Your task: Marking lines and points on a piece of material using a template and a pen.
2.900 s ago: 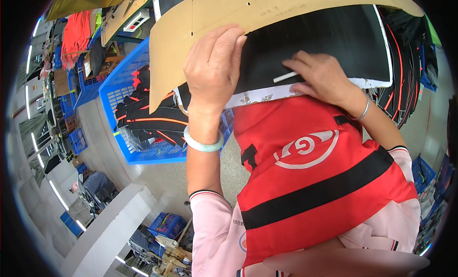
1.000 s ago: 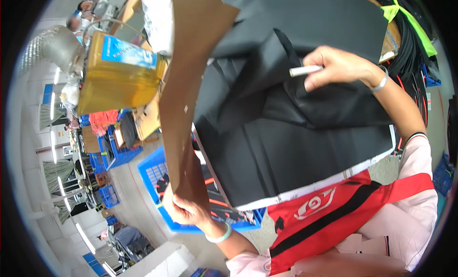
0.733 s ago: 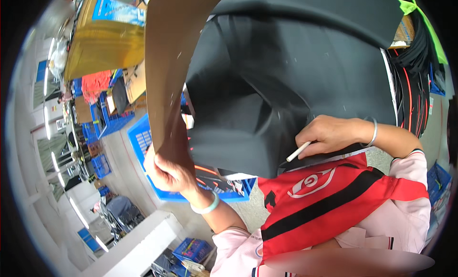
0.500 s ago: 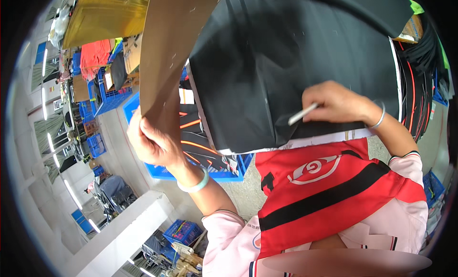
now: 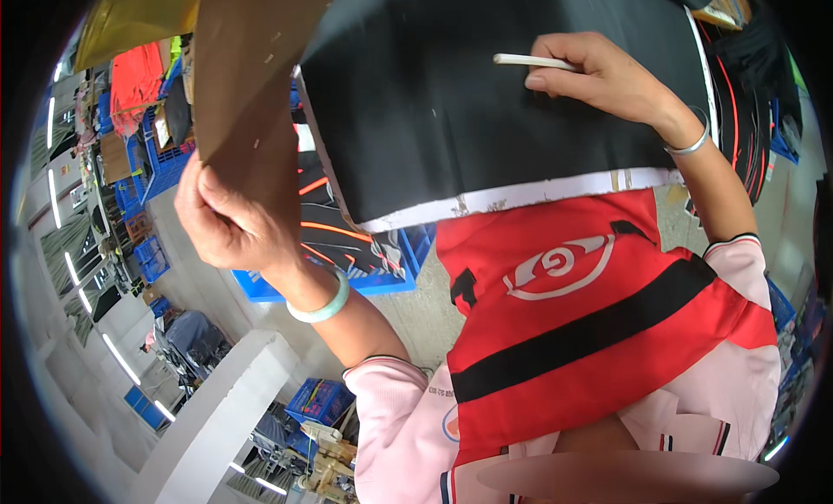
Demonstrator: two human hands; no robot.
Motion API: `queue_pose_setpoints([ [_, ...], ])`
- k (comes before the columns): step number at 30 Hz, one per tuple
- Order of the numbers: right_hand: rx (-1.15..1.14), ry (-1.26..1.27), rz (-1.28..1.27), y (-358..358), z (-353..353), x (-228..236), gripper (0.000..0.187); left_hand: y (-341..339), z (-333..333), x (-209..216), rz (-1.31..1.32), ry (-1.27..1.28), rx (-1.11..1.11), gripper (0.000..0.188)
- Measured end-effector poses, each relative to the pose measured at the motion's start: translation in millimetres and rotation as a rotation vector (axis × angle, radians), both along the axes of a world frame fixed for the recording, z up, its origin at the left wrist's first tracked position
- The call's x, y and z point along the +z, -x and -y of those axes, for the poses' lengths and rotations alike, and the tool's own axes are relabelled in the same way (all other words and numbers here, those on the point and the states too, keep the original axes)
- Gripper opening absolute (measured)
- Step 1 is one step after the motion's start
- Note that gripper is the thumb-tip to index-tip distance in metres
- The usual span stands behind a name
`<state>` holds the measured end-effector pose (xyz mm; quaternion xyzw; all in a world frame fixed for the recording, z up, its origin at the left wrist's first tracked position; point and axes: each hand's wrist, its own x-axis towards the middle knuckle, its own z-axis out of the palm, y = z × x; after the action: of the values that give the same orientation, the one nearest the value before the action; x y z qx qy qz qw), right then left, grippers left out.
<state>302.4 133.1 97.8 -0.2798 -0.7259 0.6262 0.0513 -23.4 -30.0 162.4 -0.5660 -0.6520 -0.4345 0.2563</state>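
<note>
My left hand point(image 5: 230, 213) is closed on the lower corner of a large brown sheet point(image 5: 252, 62), which looks like a stiff card with small slits in it. The sheet stands raised along the left side of a black sheet of material point(image 5: 434, 114). That material lies over a white-edged board point(image 5: 512, 194) in front of me. Above it, my right hand point(image 5: 599, 75) grips a thin white stick point(image 5: 521, 60) between thumb and fingers, its tip pointing left. Whether the stick is chalk or a pencil, I cannot tell.
Under the board at left, a blue crate point(image 5: 382, 283) holds black pieces with orange trim point(image 5: 334, 226). Similar dark strips point(image 5: 733, 114) hang at the right. Further left are blue baskets point(image 5: 165, 166), a pink-orange cloth pile point(image 5: 136, 79) and a white beam point(image 5: 217, 409).
My right hand has moved up and away from the board's near edge, and the white stick has turned nearly level. The left hand, still on the brown sheet, appears further left and higher.
</note>
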Motion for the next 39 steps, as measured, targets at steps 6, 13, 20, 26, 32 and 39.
queue_pose_setpoints([
  [6, 0.267, -0.778, -0.100, 10, 77, -47, 0.039, -12, -2, 1, -0.025, 0.007, -0.041, 0.025],
  [13, 0.246, -0.881, 0.069, 24, 94, -66, 0.034, -9, 2, -15, 0.012, -0.009, -0.157, 0.018],
  [20, 0.141, -0.840, 0.009, 40, 82, -52, 0.052, -24, 6, -22, -0.075, 0.045, -0.204, 0.010],
  [26, 0.192, -0.890, 0.007, 72, 91, -63, 0.043, -34, 10, -31, -0.087, 0.103, -0.244, 0.011],
  [32, 0.058, -1.059, -0.065, 80, 66, -84, 0.018, -39, 15, -31, -0.085, 0.138, -0.260, 0.011],
  [39, 0.199, -0.838, 0.149, 29, 64, -40, 0.034, -35, 17, -41, -0.100, 0.089, -0.263, 0.012],
])
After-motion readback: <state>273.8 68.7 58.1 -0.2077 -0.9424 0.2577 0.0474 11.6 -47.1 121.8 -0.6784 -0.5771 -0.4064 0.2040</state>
